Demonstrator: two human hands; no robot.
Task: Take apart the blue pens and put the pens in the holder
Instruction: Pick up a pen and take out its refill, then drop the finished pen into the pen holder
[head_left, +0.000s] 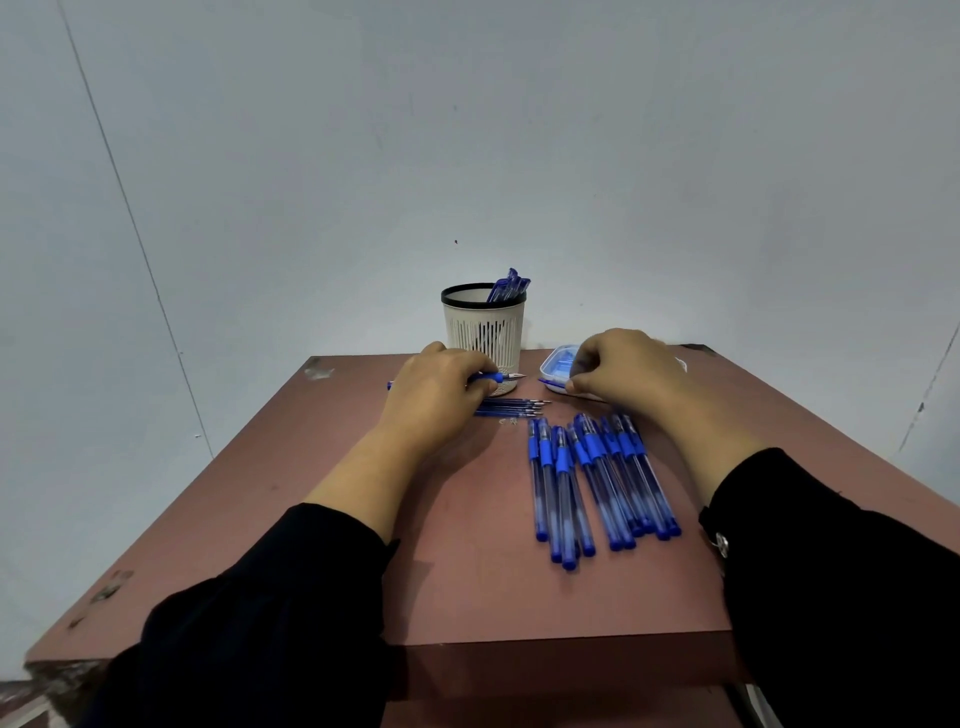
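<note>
Left hand: the left hand (434, 397) lies knuckles-up on the table, fingers curled round a blue pen (491, 377); the pen's metal tip pokes out to the right just in front of the holder's foot, and its tail end shows past the hand on the left.
Right hand: the right hand (621, 371) has its fingers curled, pinching a blue cap (551, 384) between thumb and fingertip, in front of the small tray.
Holder: the holder (484, 327), a white slotted cup with a black rim, stands at the far edge of the table, near the wall; several blue pens in the holder (509, 287) lean against its right side, their tops above the rim.
Refills: a few thin blue refills (511, 406) lie side by side on the table just by the left hand's fingers, tips pointing right.
Springs: a tiny metal piece (508, 422) lies just before the refills; too small to make out properly.
Pens waiting: a row of capped blue pens (597, 478) lies on the right half of the table, roughly parallel, some overlapping, between the two forearms.
Tray: a shallow clear tray (555, 365) with bluish contents sits right of the holder, partly hidden behind the right hand.
Table: a reddish-brown table (467, 587) with scuffed corners, pushed against a pale wall (467, 130).
Sleeves: both arms wear black sleeves (270, 597), pushed up short of the wrists.
</note>
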